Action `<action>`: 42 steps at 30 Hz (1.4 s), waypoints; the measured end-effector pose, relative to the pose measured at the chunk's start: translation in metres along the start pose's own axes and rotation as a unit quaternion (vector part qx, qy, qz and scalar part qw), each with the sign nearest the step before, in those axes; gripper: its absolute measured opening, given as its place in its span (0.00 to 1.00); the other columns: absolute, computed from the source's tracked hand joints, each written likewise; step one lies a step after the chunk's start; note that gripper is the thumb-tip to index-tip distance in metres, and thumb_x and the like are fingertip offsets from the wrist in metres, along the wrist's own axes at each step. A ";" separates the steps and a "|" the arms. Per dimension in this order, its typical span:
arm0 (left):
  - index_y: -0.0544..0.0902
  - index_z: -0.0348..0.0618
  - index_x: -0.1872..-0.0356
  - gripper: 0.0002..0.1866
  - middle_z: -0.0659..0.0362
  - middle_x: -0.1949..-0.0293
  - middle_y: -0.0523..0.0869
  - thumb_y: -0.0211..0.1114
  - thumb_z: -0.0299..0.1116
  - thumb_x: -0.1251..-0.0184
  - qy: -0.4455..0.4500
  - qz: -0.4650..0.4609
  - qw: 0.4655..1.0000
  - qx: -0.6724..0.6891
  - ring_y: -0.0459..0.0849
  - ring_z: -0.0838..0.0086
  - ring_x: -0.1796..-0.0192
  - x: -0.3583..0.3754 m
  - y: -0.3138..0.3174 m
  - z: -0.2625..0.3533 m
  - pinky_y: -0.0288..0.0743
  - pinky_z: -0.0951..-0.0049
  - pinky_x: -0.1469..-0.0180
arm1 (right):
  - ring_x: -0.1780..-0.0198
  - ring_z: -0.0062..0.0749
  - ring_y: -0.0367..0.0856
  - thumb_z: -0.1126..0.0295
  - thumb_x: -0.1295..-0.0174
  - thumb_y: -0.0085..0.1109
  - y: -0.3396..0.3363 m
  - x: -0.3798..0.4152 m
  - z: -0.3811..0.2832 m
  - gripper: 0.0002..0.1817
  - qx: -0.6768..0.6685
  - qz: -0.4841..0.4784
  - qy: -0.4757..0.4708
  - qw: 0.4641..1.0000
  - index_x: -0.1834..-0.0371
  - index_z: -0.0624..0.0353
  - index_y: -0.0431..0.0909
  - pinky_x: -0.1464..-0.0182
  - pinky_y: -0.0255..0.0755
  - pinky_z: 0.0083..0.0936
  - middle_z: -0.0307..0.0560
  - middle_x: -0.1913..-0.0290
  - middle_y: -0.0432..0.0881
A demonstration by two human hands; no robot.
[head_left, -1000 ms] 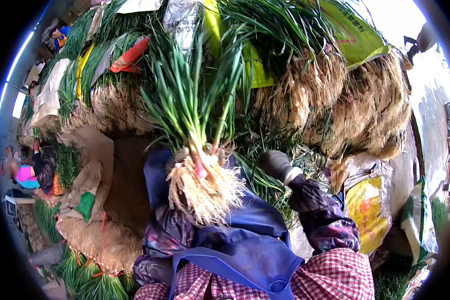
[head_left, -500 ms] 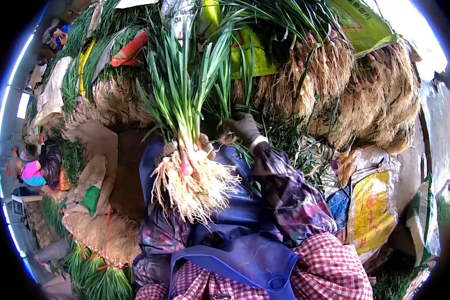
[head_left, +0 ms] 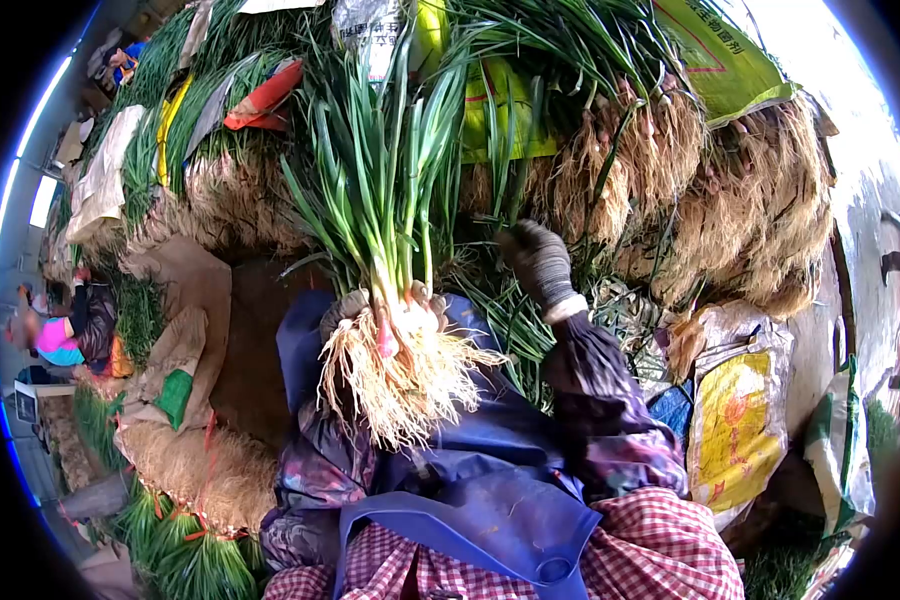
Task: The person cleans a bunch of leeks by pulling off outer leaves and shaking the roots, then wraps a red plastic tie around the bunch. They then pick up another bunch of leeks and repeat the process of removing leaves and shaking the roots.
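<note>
A large bunch of green garlic (head_left: pixel 385 230) stands upright in front of my chest, its long green leaves pointing away from me. Pale tangled roots (head_left: pixel 400 385) hang toward my apron, and one reddish bulb shows at the front. My left hand (head_left: pixel 435 303) is wrapped round the bunch at the bulbs; its fingertips show at the side and the rest is behind the stems. To the right of the bunch, my gloved right hand (head_left: pixel 540 265) is raised over loose green leaves (head_left: pixel 515 320). Its fingers are curled, and whatever they hold is hidden.
Root-fringed stacks of the same plants (head_left: pixel 750 200) run along the far side, partly under a yellow-green sack (head_left: pixel 725 55). A white and yellow sack (head_left: pixel 740 425) lies at the right. Another bundle (head_left: pixel 200 470) is at the lower left. A person (head_left: pixel 75 330) sits farther left.
My right hand has moved right and slightly up, away from the bunch; small roots seen at its fingers before no longer show. The bunch in my left hand has shifted slightly right.
</note>
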State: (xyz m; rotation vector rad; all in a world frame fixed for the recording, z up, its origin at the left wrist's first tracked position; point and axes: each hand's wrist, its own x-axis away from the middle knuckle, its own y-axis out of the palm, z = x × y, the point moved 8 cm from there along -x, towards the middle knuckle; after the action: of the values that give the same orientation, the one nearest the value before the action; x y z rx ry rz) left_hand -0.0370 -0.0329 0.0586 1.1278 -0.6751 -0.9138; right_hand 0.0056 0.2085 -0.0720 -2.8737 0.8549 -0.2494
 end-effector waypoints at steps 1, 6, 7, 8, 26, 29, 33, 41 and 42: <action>0.74 0.34 0.49 0.23 0.50 0.59 0.79 0.61 0.40 0.41 0.003 0.001 1.000 0.000 0.78 0.61 0.56 0.004 0.000 0.001 0.76 0.60 0.54 | 0.63 0.31 0.83 0.56 0.44 0.66 0.013 0.002 0.008 0.18 0.137 -0.099 -0.032 0.985 0.55 0.54 0.81 0.56 0.75 0.25 0.41 0.63 0.86; 0.74 0.34 0.48 0.24 0.50 0.58 0.78 0.61 0.40 0.41 0.012 0.003 1.000 -0.005 0.78 0.61 0.55 0.005 0.001 0.005 0.76 0.60 0.54 | 0.65 0.30 0.83 0.61 0.44 0.65 0.041 -0.011 -0.082 0.18 0.144 -0.031 -0.079 0.986 0.54 0.59 0.79 0.58 0.76 0.24 0.47 0.66 0.85; 0.74 0.34 0.48 0.24 0.50 0.58 0.78 0.61 0.41 0.41 0.013 0.002 1.000 -0.007 0.78 0.61 0.55 0.006 0.002 0.006 0.76 0.60 0.54 | 0.66 0.32 0.84 0.62 0.43 0.64 0.051 -0.021 -0.078 0.16 0.176 -0.003 -0.094 0.980 0.56 0.60 0.79 0.59 0.77 0.25 0.49 0.67 0.85; 0.74 0.34 0.48 0.24 0.50 0.58 0.78 0.61 0.41 0.41 0.012 0.003 1.000 -0.010 0.78 0.61 0.55 0.006 0.003 0.007 0.76 0.60 0.54 | 0.68 0.37 0.84 0.64 0.43 0.62 0.050 -0.013 -0.094 0.13 0.191 0.051 -0.113 0.974 0.61 0.61 0.80 0.62 0.78 0.26 0.52 0.68 0.84; 0.74 0.35 0.48 0.24 0.52 0.57 0.76 0.62 0.41 0.41 0.004 0.018 1.000 0.005 0.77 0.62 0.53 0.012 -0.018 0.011 0.75 0.61 0.54 | 0.80 0.16 0.68 0.61 0.32 0.53 -0.002 0.077 -0.050 0.12 -0.272 0.048 -0.026 0.961 0.61 0.60 0.74 0.78 0.63 0.14 0.35 0.78 0.73; 0.74 0.36 0.47 0.24 0.52 0.57 0.76 0.62 0.41 0.41 0.002 0.020 1.000 0.009 0.76 0.62 0.53 0.013 -0.020 0.011 0.75 0.61 0.54 | 0.79 0.16 0.69 0.62 0.32 0.53 0.012 0.077 -0.089 0.11 -0.279 0.069 -0.129 0.949 0.61 0.60 0.74 0.77 0.64 0.14 0.36 0.77 0.73; 0.74 0.36 0.47 0.24 0.53 0.56 0.76 0.62 0.42 0.41 0.000 0.017 1.000 0.010 0.76 0.63 0.53 0.013 -0.019 0.012 0.75 0.61 0.54 | 0.74 0.18 0.72 0.77 0.35 0.53 0.015 0.086 -0.136 0.02 0.024 0.039 -0.380 0.924 0.62 0.62 0.74 0.73 0.68 0.17 0.38 0.72 0.76; 0.74 0.36 0.47 0.24 0.54 0.56 0.75 0.62 0.42 0.41 -0.016 0.022 1.000 0.012 0.76 0.63 0.52 0.013 -0.027 0.008 0.75 0.61 0.54 | 0.81 0.16 0.68 0.64 0.36 0.58 0.019 0.034 -0.038 0.10 -0.497 0.095 0.072 0.860 0.64 0.60 0.76 0.76 0.67 0.12 0.35 0.77 0.75; 0.74 0.37 0.47 0.24 0.54 0.56 0.75 0.62 0.42 0.41 -0.020 0.025 0.999 0.013 0.75 0.63 0.52 0.012 -0.028 0.007 0.75 0.61 0.54 | 0.81 0.18 0.68 0.66 0.35 0.57 0.008 0.023 -0.017 0.08 -0.624 0.107 0.072 0.771 0.67 0.58 0.74 0.76 0.68 0.14 0.36 0.78 0.74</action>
State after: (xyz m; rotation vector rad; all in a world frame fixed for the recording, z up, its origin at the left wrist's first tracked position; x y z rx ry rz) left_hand -0.0447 -0.0506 0.0337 1.1144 -0.7460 -0.8888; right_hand 0.0171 0.1883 -0.0540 -3.8404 1.9545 0.2696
